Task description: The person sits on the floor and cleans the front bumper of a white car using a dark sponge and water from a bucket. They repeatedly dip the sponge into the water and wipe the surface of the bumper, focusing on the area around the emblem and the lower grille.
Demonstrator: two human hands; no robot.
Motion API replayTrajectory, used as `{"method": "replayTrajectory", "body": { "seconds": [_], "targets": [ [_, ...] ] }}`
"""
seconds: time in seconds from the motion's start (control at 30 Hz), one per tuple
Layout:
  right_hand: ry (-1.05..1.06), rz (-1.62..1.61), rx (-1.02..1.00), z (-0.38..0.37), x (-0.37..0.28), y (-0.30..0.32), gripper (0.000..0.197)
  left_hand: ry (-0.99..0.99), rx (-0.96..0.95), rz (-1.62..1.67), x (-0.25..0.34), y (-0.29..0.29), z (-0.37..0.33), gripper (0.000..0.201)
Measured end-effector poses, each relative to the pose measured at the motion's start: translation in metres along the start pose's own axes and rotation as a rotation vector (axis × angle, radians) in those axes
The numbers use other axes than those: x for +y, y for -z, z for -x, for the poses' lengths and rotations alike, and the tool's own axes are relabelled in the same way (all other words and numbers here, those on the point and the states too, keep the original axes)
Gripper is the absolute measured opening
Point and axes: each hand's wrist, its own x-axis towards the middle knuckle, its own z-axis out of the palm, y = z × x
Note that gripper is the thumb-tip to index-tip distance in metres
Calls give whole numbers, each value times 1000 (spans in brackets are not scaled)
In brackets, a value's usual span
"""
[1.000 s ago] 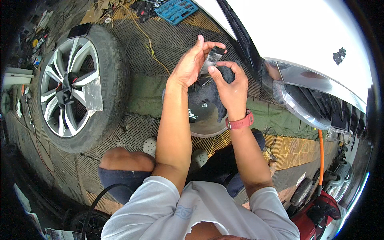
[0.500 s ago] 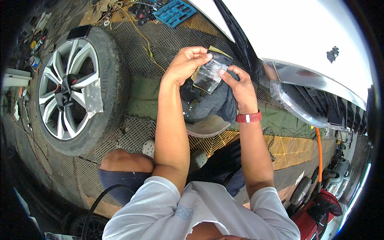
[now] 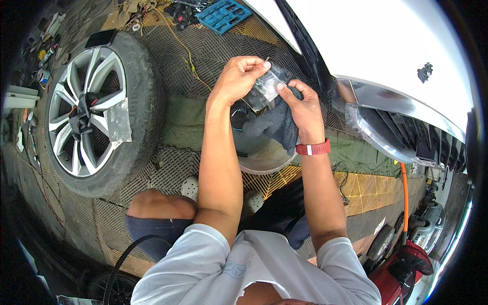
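Both of my hands are closed on a sheet of black sandpaper smeared with whitish dust. My left hand pinches its upper left edge between thumb and fingers. My right hand, with a red band on the wrist, presses its thumb on the sheet's right side. Just below the sheet a dark grey cloth hangs close to my right hand; whether those fingers also hold it is hidden. Under the cloth stands a round tub with a pale rim and a dark inside.
A wheel lies on its side at the left, with a phone, a grey sheet and a black cloth on it. A white car's front fills the upper right. A blue tool case lies at the back.
The sandpaper has tilted, and its yellowish back shows less. The grey cloth has shifted right, baring more of the tub's inside. My right hand has moved slightly left and up.
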Motion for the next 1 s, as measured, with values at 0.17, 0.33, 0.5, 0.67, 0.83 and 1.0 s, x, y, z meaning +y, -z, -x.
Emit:
{"method": "replayTrajectory", "body": {
  "seconds": [0.17, 0.33, 0.5, 0.67, 0.83, 1.0],
  "targets": [
    [22, -43, 10, -5, 6, 1, 25, 45, -4, 61, -3, -3, 1, 28],
    [-11, -197, -8, -5, 9, 0, 23, 36, -46, 60, -5, -1, 4, 25],
    [-47, -210, 2, -7, 9, 3, 22, 109, -168, 209, 5, -4, 12, 20],
    [12, -150, 14, -5, 7, 3, 27, 158, -296, 302, -6, 3, 12, 18],
    [10, -21, 75, -10, 12, 13, 39, 151, -329, 402, -6, -7, 15, 20],
    [1, 351, 23, -16, 23, 33, 55, 143, -412, 282, -3, -9, 12, 22]
  ]
}}
